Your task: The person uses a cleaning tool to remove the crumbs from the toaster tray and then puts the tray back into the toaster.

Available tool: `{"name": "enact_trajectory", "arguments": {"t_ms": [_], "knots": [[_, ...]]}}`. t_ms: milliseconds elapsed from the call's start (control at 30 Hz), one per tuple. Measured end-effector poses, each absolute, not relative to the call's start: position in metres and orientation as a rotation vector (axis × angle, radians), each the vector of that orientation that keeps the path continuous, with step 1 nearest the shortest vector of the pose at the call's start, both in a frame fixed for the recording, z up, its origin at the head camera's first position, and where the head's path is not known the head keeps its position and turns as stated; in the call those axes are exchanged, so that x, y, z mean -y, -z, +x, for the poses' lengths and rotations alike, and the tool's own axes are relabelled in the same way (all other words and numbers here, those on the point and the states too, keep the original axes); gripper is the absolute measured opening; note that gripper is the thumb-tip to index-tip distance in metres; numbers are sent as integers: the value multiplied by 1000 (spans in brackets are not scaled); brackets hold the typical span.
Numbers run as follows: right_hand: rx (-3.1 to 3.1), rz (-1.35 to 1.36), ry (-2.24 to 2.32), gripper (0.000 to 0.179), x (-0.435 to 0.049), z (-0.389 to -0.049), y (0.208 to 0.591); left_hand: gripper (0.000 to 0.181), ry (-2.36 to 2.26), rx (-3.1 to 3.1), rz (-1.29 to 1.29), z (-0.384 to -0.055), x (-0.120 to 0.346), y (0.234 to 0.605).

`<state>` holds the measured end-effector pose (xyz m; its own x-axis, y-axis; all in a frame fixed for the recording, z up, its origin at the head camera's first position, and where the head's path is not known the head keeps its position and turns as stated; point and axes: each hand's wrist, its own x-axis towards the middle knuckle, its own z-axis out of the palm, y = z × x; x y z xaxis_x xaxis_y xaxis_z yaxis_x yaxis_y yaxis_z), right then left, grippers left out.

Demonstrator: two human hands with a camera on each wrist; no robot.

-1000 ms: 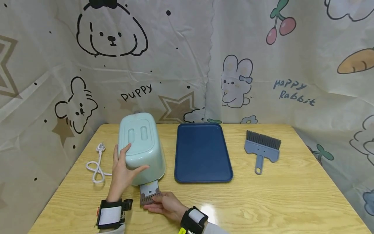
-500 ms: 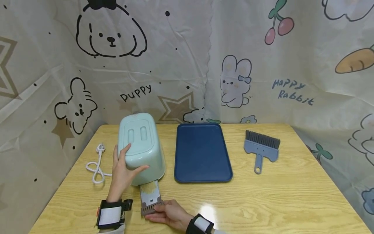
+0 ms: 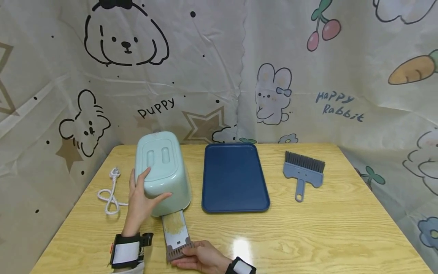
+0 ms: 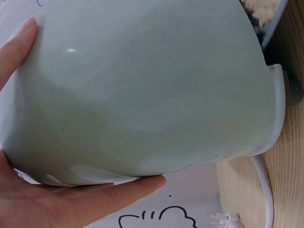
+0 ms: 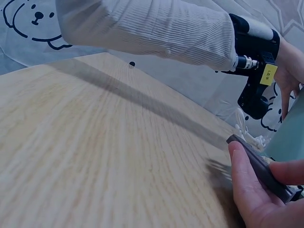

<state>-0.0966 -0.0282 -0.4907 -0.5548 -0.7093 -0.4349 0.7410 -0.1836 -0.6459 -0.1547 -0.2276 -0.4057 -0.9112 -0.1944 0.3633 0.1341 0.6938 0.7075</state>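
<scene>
While the left hand (image 3: 138, 205) lay widely spread against a glossy mint-green, rounded box-shaped appliance (image 3: 167, 175), the right hand (image 3: 204, 257) pinched the brown slotted handle (image 3: 175, 253) of a flat silvery tray (image 3: 172, 237). Strewn with tan crumbs (image 3: 173, 223), the tray jutted from the appliance's near end, between the two hands.

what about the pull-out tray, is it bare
No, yellowish crumbs lie on the pull-out tray that the right hand holds.
</scene>
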Motion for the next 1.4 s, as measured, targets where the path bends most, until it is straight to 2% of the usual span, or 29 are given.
{"name": "enact_trajectory", "arguments": {"t_ms": [433, 900, 1300, 1400], "knots": [[-1111, 12, 1838, 32, 1, -88, 494, 94, 1092, 2474, 36, -154, 225, 407], [-1361, -167, 1670, 30, -39, -82, 490, 94, 1087, 2474, 10, -155, 227, 405], [-1261, -178, 1778, 30, -69, -83, 493, 97, 1100, 2498, 45, -154, 228, 406], [-1167, -169, 1845, 30, -76, -88, 493, 102, 1097, 2520, 61, -155, 228, 405]]}}
